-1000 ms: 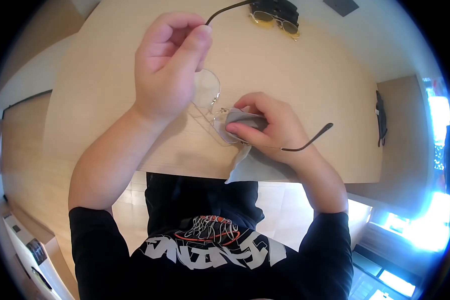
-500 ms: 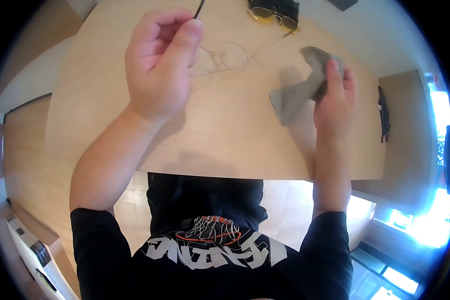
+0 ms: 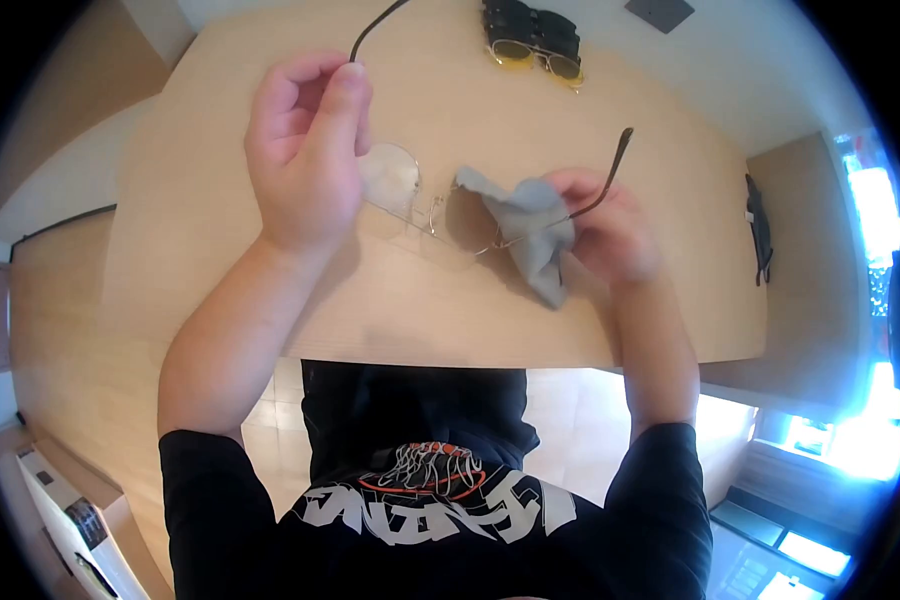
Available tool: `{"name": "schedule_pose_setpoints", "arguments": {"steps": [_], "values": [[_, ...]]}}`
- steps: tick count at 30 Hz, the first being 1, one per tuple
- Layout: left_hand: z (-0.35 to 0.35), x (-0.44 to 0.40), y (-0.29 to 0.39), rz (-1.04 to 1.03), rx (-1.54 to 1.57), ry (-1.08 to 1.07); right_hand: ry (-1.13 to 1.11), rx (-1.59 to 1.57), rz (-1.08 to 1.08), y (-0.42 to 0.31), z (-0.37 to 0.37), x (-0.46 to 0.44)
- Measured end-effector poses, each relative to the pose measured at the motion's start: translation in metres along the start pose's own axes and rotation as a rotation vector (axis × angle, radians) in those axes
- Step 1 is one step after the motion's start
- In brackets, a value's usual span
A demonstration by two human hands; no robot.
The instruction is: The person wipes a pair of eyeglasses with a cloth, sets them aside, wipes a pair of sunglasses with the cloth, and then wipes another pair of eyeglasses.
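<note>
My left hand [image 3: 310, 150] pinches one side of a pair of thin-framed eyeglasses [image 3: 391, 177] near a dark temple that points up. The glasses are held above the light wooden table, with their other dark-tipped temple rising at the right. A grey cloth [image 3: 530, 225] is bunched in my right hand [image 3: 605, 228], beside and partly over the right-hand lens. My right fingers are blurred and partly hidden by the cloth.
At the table's [image 3: 400, 310] far side lie yellow-tinted glasses [image 3: 537, 60] against a black item [image 3: 532, 25]. A dark square [image 3: 660, 12] is farther back. Something black [image 3: 759, 230] hangs at the right edge.
The right hand swung away from the glasses with the cloth, then came back to the right lens. The left hand kept its hold and shifted slightly; the glasses tilted away, then back.
</note>
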State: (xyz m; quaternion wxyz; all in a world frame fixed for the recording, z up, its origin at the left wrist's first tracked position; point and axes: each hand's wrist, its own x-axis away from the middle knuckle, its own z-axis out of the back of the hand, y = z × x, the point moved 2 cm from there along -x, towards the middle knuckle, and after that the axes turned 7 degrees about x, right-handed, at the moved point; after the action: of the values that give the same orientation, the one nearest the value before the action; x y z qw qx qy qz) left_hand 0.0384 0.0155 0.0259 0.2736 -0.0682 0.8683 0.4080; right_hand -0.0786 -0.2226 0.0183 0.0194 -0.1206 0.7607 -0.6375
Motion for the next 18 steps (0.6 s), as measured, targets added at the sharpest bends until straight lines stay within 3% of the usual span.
{"name": "schedule_pose_setpoints", "arguments": {"steps": [8,11,15,18], "values": [[0.002,0.001,-0.002,0.044,-0.070,0.100,-0.020,0.512,0.204,0.004,-0.037,0.001],[0.000,-0.002,0.001,0.128,-0.080,0.165,0.029,0.561,0.289,0.006,-0.035,0.001],[0.008,-0.005,-0.006,0.220,0.150,0.119,0.281,0.371,0.300,0.008,-0.033,0.002],[0.008,-0.007,-0.009,0.246,0.099,0.080,0.408,0.245,0.272,-0.004,-0.041,0.005]]}}
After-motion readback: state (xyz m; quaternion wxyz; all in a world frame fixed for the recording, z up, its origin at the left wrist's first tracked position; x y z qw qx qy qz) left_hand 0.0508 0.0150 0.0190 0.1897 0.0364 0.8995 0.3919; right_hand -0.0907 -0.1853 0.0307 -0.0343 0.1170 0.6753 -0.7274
